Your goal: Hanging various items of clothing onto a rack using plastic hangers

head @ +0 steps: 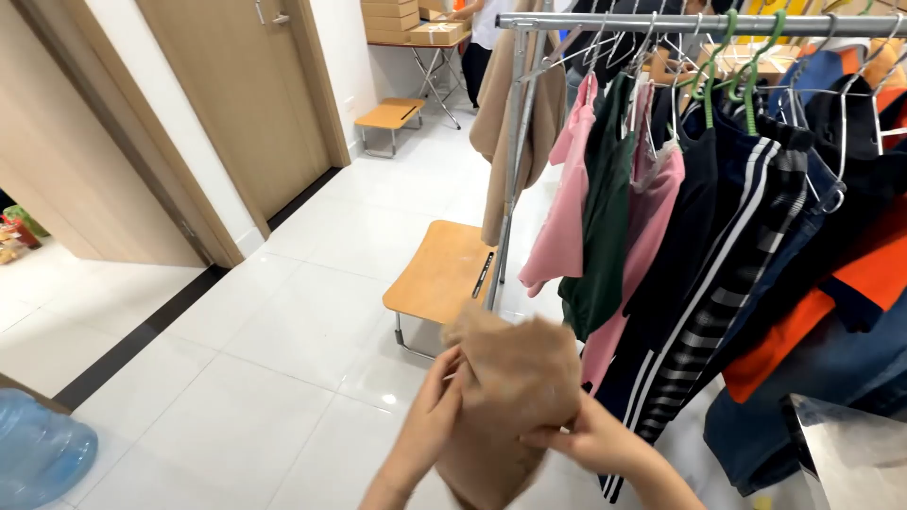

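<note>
Both hands, left hand [430, 416] and right hand [590, 436], clamped on tan garment [510, 397] | held low before clothes rack [699, 23] | garment bunched, not yet hung; no hanger in hand

Matt tan cloth [515, 387], glossy floor tiles [283, 331], metal rail [699, 23].

Both hands, left [430, 416] and right [590, 439], hold bunched tan garment [510, 397] beside clothes rack [699, 24]; wooden stool [439, 274] behind.
</note>
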